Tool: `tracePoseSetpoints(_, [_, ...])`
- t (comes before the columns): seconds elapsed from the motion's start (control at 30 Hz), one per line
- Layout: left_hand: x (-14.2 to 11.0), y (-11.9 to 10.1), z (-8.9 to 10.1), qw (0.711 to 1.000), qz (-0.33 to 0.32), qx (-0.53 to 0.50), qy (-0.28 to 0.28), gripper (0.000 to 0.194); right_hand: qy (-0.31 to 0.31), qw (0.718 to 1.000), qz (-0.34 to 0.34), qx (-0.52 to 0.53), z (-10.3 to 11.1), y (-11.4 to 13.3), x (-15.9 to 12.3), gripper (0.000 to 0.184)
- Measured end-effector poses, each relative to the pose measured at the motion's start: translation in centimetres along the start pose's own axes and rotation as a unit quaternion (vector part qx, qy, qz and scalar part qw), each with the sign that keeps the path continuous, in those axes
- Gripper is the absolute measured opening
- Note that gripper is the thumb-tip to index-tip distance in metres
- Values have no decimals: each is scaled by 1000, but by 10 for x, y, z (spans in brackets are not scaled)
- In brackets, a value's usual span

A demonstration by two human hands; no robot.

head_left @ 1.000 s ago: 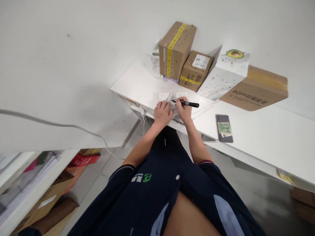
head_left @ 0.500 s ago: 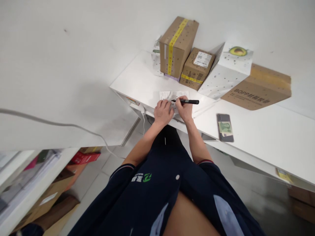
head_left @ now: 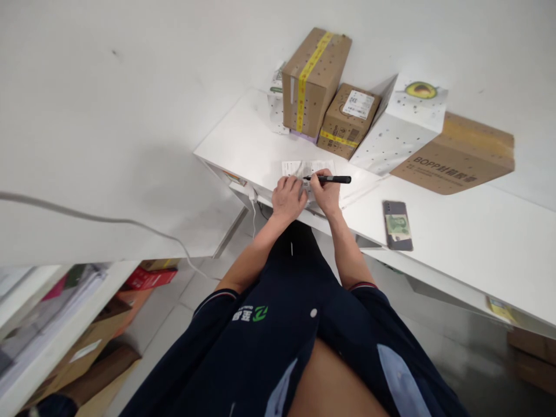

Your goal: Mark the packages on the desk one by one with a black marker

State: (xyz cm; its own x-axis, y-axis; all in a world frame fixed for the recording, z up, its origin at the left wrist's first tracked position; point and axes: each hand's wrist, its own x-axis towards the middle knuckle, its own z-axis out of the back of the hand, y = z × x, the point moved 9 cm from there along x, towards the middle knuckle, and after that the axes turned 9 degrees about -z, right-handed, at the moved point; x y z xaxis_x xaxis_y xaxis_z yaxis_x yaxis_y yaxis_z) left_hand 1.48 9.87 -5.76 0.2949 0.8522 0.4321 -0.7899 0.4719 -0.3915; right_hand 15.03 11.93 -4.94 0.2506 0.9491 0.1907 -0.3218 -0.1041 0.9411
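Note:
A white printed slip of paper (head_left: 297, 168) lies near the front edge of the white table (head_left: 469, 231). My left hand (head_left: 286, 199) rests on the slip's near part, fingers curled down against it. My right hand (head_left: 325, 194) grips a black pen (head_left: 330, 179), which lies almost level with its tip on the paper. Both hands touch side by side at the table edge.
Behind the slip stand a tall cardboard box with yellow tape (head_left: 313, 81), a smaller labelled box (head_left: 348, 120), a white avocado-print box (head_left: 402, 124) and a flat brown carton (head_left: 460, 156). A dark phone (head_left: 397, 226) lies to the right. Shelves with cartons (head_left: 87, 347) fill the lower left.
The hands and pen have stayed in place on the slip. The view has shifted slightly, so the boxes sit a little higher in the picture than a second ago.

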Motion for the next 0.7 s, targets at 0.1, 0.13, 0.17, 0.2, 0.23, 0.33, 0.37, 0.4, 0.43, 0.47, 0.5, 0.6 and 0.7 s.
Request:
tracePoseSetpoints(0.1, [0, 0, 1, 1000, -1, -8, -5, 31, -1, 1000, -3, -2, 0, -1, 0, 20])
tracePoseSetpoints(0.13, [0, 0, 1, 1000, -2, -10, -8, 32, 1, 1000, -5, -3, 0, -1, 0, 20])
tracePoseSetpoints(0.17, [0, 0, 1, 1000, -2, -11, -11, 32, 4, 1000, -6, -4, -1, -1, 0, 21])
tracePoseSetpoints(0.2, [0, 0, 1, 1000, -2, -12, -12, 32, 7, 1000, -7, -4, -1, -1, 1, 22])
tracePoseSetpoints(0.23, [0, 0, 1, 1000, -2, -12, -11, 32, 11, 1000, -8, -2, -1, -2, 1, 22])
tracePoseSetpoints(0.33, [-1, 1, 0, 1000, 1, -15, -2, 32, 15, 1000, -12, 5, -3, -3, 1, 25])
tracePoseSetpoints(0.37, [-1, 2, -1, 1000, 2, -15, 0, 33, 13, 1000, -15, 10, -3, -3, 1, 26])
tracePoseSetpoints(0.4, [-1, 2, -1, 1000, 2, -14, 2, 33, 8, 1000, -22, 20, -2, -4, 1, 27])
tracePoseSetpoints(0.43, [-1, 1, -1, 1000, 0, -12, 2, 33, -1, 999, -33, 35, -1, -6, 0, 29])
tracePoseSetpoints(0.47, [-1, 1, -1, 1000, -2, -9, 1, 33, -15, 997, -45, 55, 3, -8, 0, 30])
tracePoseSetpoints(0.5, [-1, 1, -1, 1000, -4, -5, -1, 34, -34, 995, -58, 76, 8, -11, -2, 31])
tracePoseSetpoints(0.6, [-1, 2, -1, 1000, -9, 0, -8, 33, -122, 984, -72, 108, 42, -23, -9, 35])
tracePoseSetpoints(0.7, [-1, 2, -2, 1000, -21, -5, -12, 33, -178, 982, -60, 14, 84, -37, -17, 42])
